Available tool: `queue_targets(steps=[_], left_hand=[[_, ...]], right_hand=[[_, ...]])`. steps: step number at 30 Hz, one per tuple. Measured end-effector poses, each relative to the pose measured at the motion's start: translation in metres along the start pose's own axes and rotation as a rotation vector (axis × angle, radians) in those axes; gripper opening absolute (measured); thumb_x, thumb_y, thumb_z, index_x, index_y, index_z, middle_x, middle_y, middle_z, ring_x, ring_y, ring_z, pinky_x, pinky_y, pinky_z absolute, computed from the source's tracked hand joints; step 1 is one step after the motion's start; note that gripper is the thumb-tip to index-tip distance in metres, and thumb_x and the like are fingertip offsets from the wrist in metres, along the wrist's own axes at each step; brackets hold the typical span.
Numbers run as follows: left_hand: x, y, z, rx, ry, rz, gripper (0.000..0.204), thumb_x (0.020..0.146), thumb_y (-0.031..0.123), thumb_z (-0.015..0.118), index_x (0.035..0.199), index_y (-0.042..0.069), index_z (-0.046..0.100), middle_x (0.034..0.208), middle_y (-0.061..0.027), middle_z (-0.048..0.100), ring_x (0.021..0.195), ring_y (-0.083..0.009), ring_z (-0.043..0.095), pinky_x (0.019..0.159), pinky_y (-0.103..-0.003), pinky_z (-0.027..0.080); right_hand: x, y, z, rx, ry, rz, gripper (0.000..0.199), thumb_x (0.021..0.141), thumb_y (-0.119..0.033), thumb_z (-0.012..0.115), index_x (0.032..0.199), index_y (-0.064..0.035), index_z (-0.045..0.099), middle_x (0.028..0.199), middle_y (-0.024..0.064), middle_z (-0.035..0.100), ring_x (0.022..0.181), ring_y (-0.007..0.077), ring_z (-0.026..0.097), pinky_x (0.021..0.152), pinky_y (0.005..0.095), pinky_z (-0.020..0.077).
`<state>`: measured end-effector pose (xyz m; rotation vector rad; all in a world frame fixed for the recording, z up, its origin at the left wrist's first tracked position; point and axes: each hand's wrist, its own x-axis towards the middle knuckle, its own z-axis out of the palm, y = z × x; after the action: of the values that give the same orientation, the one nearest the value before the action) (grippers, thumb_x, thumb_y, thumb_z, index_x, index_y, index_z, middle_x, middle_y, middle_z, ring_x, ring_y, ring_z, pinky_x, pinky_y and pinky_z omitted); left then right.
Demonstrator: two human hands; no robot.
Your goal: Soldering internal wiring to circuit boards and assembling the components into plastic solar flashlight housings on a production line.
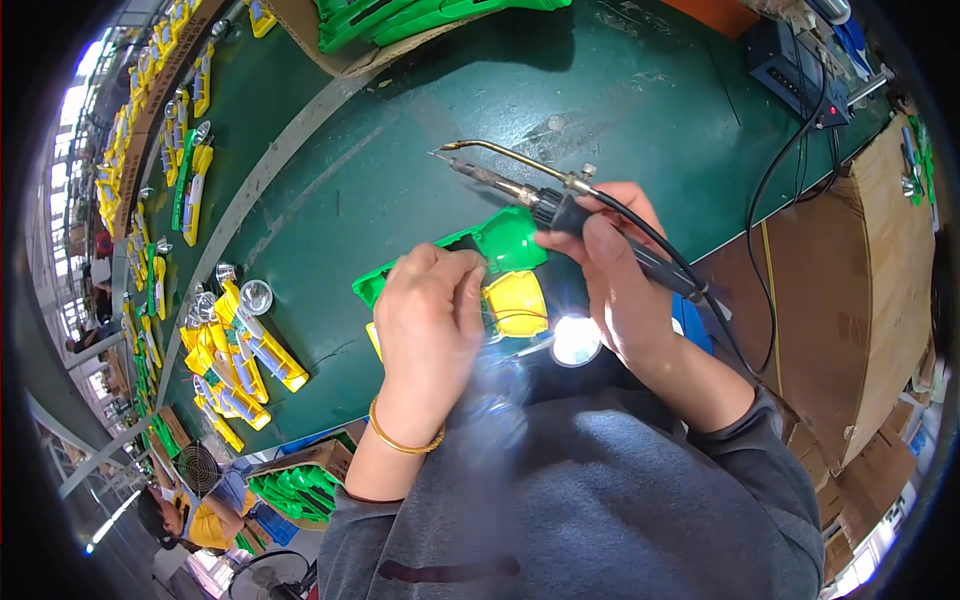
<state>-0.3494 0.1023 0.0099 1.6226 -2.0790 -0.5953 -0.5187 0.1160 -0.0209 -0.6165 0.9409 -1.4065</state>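
My right hand is closed round a soldering iron, whose tip points up and to the left over the table. A thin brass tube with a black hose is fixed along it. My left hand is closed over a flashlight housing, with its fingertips at the inner edge. Part of it is a green plastic half shell; beside that lies a yellow half shell with a thin wire across it. A round lamp head shines brightly near my right wrist. My left fingers hide what lies under them.
Several yellow flashlight bodies lie piled on the green table at left, with rows of more beyond. A cardboard box of green parts stands at the back. A blue control box and a cardboard carton are at right; a co-worker sits lower left.
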Motion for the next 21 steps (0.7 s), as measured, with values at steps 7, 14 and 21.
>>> queue_targets(steps=[7, 14, 21], left_hand=[[-0.002, 0.002, -0.004, 0.054, -0.022, -0.086, 0.005, 0.073, 0.001, 0.065, 0.079, 0.002, 0.064, 0.073, -0.0127, 0.056, 0.065, -0.0310, 0.057, 0.058, -0.040, 0.046], [-0.002, -0.008, -0.002, -0.014, 0.005, -0.034, 0.004, 0.074, 0.000, 0.064, 0.077, 0.001, 0.063, 0.072, -0.0132, 0.055, 0.065, -0.0316, 0.057, 0.058, -0.040, 0.046], [0.005, -0.003, 0.000, 0.150, -0.036, -0.051, 0.005, 0.075, 0.004, 0.059, 0.074, 0.003, 0.064, 0.072, -0.0145, 0.055, 0.066, -0.0338, 0.057, 0.059, -0.043, 0.046]], right_hand=[[0.006, -0.035, -0.026, -0.259, -0.079, -0.061, 0.022, 0.084, -0.015, 0.059, 0.096, 0.0001, 0.049, 0.079, 0.0097, 0.057, 0.063, 0.0151, 0.056, 0.060, 0.0261, 0.0465], [0.018, -0.061, -0.033, -0.511, -0.215, -0.085, 0.014, 0.072, -0.004, 0.057, 0.084, -0.0003, 0.051, 0.073, 0.0083, 0.052, 0.059, 0.0118, 0.049, 0.054, 0.0228, 0.0410], [0.036, -0.077, -0.030, -0.741, -0.369, -0.036, 0.015, 0.069, -0.004, 0.064, 0.079, -0.0010, 0.054, 0.072, 0.0038, 0.052, 0.061, 0.0089, 0.047, 0.057, 0.0228, 0.0385]])
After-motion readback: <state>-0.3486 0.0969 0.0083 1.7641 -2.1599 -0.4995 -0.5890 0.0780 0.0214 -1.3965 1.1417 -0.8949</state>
